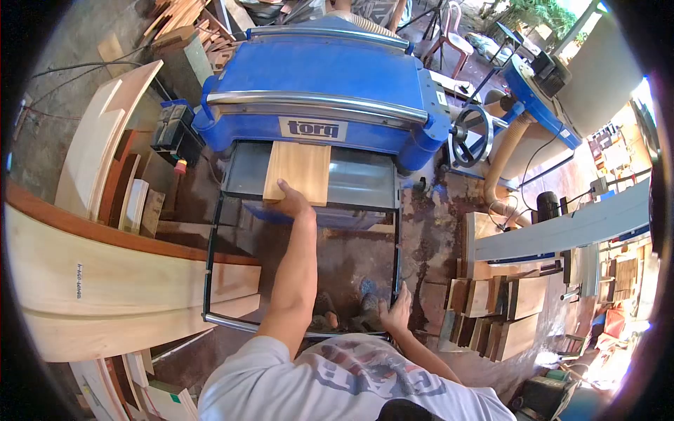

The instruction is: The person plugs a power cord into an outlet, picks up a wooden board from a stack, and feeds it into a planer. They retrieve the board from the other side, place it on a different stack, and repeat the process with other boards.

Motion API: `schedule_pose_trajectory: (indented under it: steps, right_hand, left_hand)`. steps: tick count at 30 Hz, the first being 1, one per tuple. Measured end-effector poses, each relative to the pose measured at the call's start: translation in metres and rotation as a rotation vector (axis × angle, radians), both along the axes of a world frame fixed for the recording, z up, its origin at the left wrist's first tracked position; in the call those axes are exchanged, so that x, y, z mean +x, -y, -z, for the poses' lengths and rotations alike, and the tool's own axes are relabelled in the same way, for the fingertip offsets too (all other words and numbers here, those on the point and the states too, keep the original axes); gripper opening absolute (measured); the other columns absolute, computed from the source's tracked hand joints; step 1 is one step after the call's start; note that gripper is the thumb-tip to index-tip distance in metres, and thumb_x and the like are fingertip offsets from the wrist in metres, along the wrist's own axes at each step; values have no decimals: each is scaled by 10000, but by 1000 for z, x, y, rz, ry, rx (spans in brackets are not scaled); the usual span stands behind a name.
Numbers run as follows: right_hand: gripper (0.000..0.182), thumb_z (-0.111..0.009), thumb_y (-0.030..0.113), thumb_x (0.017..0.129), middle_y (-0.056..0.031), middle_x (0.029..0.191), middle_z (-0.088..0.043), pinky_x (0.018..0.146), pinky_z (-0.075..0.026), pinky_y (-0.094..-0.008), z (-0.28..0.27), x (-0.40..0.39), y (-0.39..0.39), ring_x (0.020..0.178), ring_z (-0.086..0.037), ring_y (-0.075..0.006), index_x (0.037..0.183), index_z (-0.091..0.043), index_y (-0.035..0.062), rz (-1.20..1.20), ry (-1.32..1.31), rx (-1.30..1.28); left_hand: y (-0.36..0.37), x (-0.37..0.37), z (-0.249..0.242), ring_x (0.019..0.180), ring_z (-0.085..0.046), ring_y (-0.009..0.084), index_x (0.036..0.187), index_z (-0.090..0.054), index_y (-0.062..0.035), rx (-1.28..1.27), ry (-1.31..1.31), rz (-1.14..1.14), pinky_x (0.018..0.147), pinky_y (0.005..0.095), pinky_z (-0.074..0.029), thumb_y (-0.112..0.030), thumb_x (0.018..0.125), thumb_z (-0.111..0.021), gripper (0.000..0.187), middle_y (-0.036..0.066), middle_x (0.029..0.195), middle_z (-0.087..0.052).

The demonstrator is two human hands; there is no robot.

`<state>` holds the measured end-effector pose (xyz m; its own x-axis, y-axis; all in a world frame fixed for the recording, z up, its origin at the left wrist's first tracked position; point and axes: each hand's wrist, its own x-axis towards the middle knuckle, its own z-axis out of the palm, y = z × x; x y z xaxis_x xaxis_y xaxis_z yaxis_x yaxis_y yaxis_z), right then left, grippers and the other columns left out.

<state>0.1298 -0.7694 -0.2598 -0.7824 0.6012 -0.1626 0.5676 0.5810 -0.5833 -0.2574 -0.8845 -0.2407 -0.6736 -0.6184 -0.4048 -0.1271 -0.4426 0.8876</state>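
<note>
Leaning upright, light panels (88, 158) stand well left of the left hand, apparently to save floor space. The left hand (291, 202) pinches the near end of a wooden board (302, 172), thumb on top, fingers mostly hidden; this grip presumably keeps the board straight. Directly ahead of that hand, the board lies flat on the metal bed (361, 181), which bears its weight, its far end at the blue machine (319, 77). The right hand (397, 312) is loosely spread beside the black frame (399, 242), perhaps for balance; contact is unconfirmed. Farther right, short boards (526, 298) are stacked, seemingly for tidy storage.
</note>
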Motion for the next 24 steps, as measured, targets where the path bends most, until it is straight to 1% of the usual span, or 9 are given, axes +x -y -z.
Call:
schedule_pose_trajectory:
  steps: [4, 7, 10, 13, 16, 19, 21, 23, 24]
  right_hand:
    - [839, -653, 223, 824, -310, 1352, -388, 1077, -342, -498, 3, 2, 2, 1274, -384, -474, 1475, -199, -48, 3, 6, -26]
    - [828, -654, 246, 840, -302, 1350, -396, 1075, -346, -495, 7, 4, -1, 1264, -396, -474, 1472, -207, -48, 3, -22, -13]
    - [816, -650, 270, 861, -302, 1351, -397, 1067, -353, -496, 11, 4, -2, 1253, -408, -476, 1469, -211, -51, -4, -33, -16]
    - [805, -644, 284, 874, -307, 1349, -400, 1054, -362, -499, 20, 9, -2, 1245, -415, -480, 1464, -215, -58, 6, -22, -21]
    - [805, -642, 294, 881, -314, 1349, -399, 1047, -365, -501, 17, 10, -3, 1244, -415, -482, 1463, -213, -60, -1, -75, 2]
    - [816, -643, 315, 888, -320, 1353, -396, 1053, -362, -498, 11, 8, -1, 1247, -413, -480, 1465, -204, -60, 20, -101, -13]
    - [820, -643, 322, 890, -319, 1356, -395, 1062, -357, -495, 11, 11, -2, 1251, -410, -481, 1465, -201, -61, 33, -153, -42]
    - [817, -648, 325, 890, -308, 1385, -387, 1088, -337, -481, 15, 8, 2, 1283, -394, -458, 1471, -208, -43, 53, -206, -77]
    - [810, -651, 329, 890, -304, 1402, -379, 1097, -329, -477, 16, 10, 0, 1299, -388, -445, 1473, -221, -34, 67, -250, -91]
  left_hand:
    - [-9, -16, 11, 1268, -473, 414, 1435, -231, 82, -259, 289, -19, 1057, 463, -426, -463, 896, -651, 874, 312, 1396, -412]
    - [-12, -24, 4, 1270, -448, 456, 1435, -168, 130, -279, 469, 19, 1075, 484, -402, -565, 872, -618, 1002, 365, 1387, -370]
    - [-14, -20, -32, 1275, -426, 477, 1425, -97, 184, -318, 526, 73, 1088, 500, -375, -632, 861, -571, 1099, 386, 1390, -332]
    - [-19, -35, 10, 1293, -367, 501, 1486, -105, 111, -278, 521, -62, 1086, 563, -316, -695, 842, -542, 1120, 385, 1353, -344]
    - [-8, -28, 6, 1339, -330, 486, 1481, -132, 118, -126, 489, 9, 1106, 558, -292, -697, 845, -541, 1112, 396, 1391, -310]
    - [33, 1, 75, 1371, -302, 465, 1475, -158, 126, -88, 185, 310, 1113, 550, -285, -650, 857, -577, 1078, 376, 1428, -293]
    - [40, 69, 74, 1369, -318, 459, 1454, -211, 143, -448, 222, 321, 1127, 524, -274, -565, 870, -625, 1007, 363, 1429, -327]
    - [63, 139, 63, 1383, -303, 455, 1450, -231, 140, -663, 5, 567, 1147, 491, -246, -503, 873, -647, 959, 362, 1456, -314]
    - [77, 168, 48, 1405, -276, 438, 1459, -235, 124, -717, 145, 760, 1167, 459, -209, -486, 876, -638, 936, 347, 1485, -298]
